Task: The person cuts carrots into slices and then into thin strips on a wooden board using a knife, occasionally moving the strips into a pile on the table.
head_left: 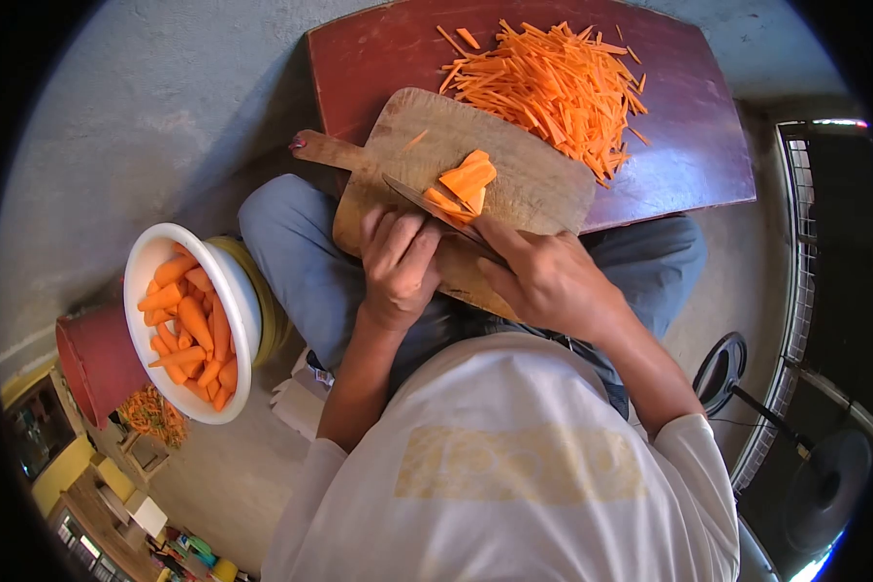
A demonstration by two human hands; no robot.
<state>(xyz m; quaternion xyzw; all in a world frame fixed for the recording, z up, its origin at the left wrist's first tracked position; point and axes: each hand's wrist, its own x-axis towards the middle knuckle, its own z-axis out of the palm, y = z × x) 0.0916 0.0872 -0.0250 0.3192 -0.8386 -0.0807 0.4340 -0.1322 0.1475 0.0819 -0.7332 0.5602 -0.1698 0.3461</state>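
A wooden cutting board [529, 175] rests on my lap and against a dark red low table [694, 136]. A small stack of carrot slices [464, 184] lies on the board. My right hand [548, 281] grips a knife [427, 206] whose blade lies against the carrot slices. My left hand [398, 262] sits at the board's near edge, its fingertips by the blade and the slices, holding nothing that I can see. A heap of thin carrot strips [553, 87] lies on the red table beyond the board.
A white bowl [238, 301] of peeled carrot chunks [189, 330] stands at my left, over a yellow rim. A red bucket [92, 359] with carrot peelings [150, 412] beside it sits further left. A fan [723, 373] stands on the concrete floor at right.
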